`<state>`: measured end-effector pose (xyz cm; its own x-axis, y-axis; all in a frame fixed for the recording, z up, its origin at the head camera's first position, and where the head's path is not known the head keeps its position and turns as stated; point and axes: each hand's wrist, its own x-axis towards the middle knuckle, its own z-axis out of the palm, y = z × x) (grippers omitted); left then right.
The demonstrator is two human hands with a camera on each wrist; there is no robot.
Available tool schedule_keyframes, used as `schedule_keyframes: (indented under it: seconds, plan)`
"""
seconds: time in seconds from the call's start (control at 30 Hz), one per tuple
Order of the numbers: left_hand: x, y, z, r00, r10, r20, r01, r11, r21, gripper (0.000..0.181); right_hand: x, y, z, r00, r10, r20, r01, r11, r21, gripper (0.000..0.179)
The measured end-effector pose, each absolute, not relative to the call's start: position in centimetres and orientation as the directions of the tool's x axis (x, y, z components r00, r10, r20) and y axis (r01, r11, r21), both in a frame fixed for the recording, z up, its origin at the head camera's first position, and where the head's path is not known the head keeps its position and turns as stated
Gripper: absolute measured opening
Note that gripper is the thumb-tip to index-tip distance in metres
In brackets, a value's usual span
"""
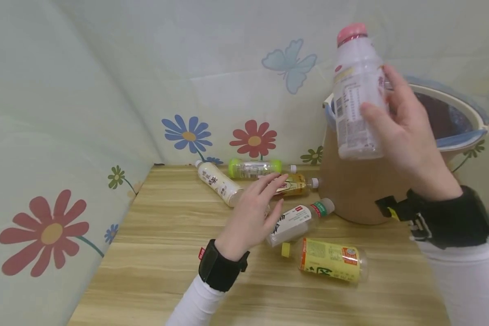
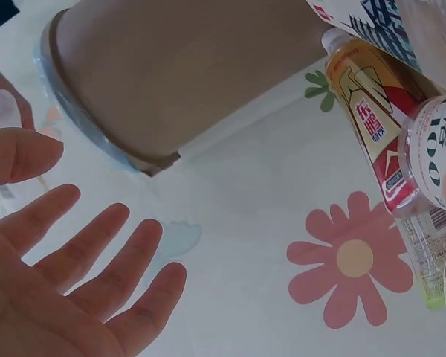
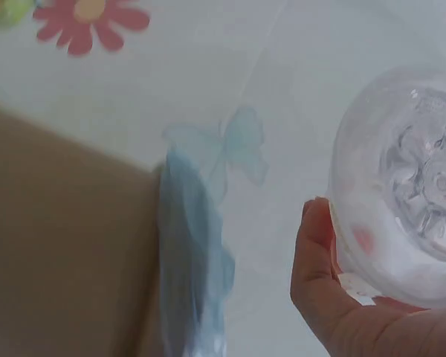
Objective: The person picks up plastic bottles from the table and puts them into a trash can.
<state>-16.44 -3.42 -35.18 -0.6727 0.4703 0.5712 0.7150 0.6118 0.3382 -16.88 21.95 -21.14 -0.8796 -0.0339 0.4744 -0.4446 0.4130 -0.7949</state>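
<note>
My right hand [image 1: 409, 131] grips a white plastic bottle [image 1: 356, 99] with a pink cap, held upright and raised in front of the bin's rim. The right wrist view shows the clear moulded base of this bottle [image 3: 438, 178] with fingers around its side. My left hand [image 1: 250, 217] is over the bottles with its fingers spread, and the left wrist view shows nothing between them. Nearest to it are a white-labelled bottle [image 1: 291, 224], an amber drink bottle [image 1: 295, 184] partly hidden by the fingers, and a cream milk tea bottle [image 1: 216, 179].
A brown bin [image 1: 362, 194] with a blue liner over its rim stands at the right. A clear bottle with bright green bands [image 1: 250, 169] lies along the wall. Closer to me lies a yellow-labelled bottle [image 1: 330, 260] on the wooden table [image 1: 146, 267]. Flower-printed sheeting [image 1: 114, 90] encloses the table.
</note>
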Motion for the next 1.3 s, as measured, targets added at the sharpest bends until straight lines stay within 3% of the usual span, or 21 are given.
schedule_keyframes:
  seconds: [0.27,0.43,0.57,0.73,0.9,1.13,1.3]
  plan:
    - [-15.9,-3.1,-35.5,-0.672,0.475,0.568,0.718,0.605,0.345,0.05,-20.1,24.8,-19.2,-0.892,0.113,0.438,-0.309,0.555,-0.772,0.056]
    - [-15.6,-3.1,-35.7,-0.675,0.473,0.566,0.715,0.608,0.344,0.052,-21.6,26.2,-20.0,-0.851,0.142,0.506,-0.281,0.69,-0.667,0.053]
    - [-15.5,-3.4,-35.9,-0.688,0.463,0.558,0.703,0.616,0.356,0.054,-21.5,26.8,-20.7,-0.871,0.147,0.468,-0.202,0.762,-0.616,0.069]
    - [-15.6,-3.7,-36.1,-0.686,0.453,0.569,0.704,0.61,0.364,0.054,-20.5,26.6,-21.2,-0.891,0.162,0.425,-0.143,0.787,-0.6,0.065]
    - [-15.7,-3.8,-36.2,-0.681,0.454,0.574,0.707,0.61,0.357,0.051,-19.4,25.2,-22.3,-0.807,0.199,0.556,-0.23,0.761,-0.607,0.047]
    - [-15.9,-3.7,-36.5,-0.674,0.465,0.574,0.714,0.611,0.342,0.051,-17.2,22.6,-24.9,-0.635,0.208,0.744,-0.537,0.573,-0.619,0.023]
    - [-16.1,-3.9,-37.0,-0.689,0.49,0.534,0.703,0.629,0.331,0.047,-15.7,20.8,-28.1,-0.628,0.16,0.762,-0.632,0.466,-0.619,0.019]
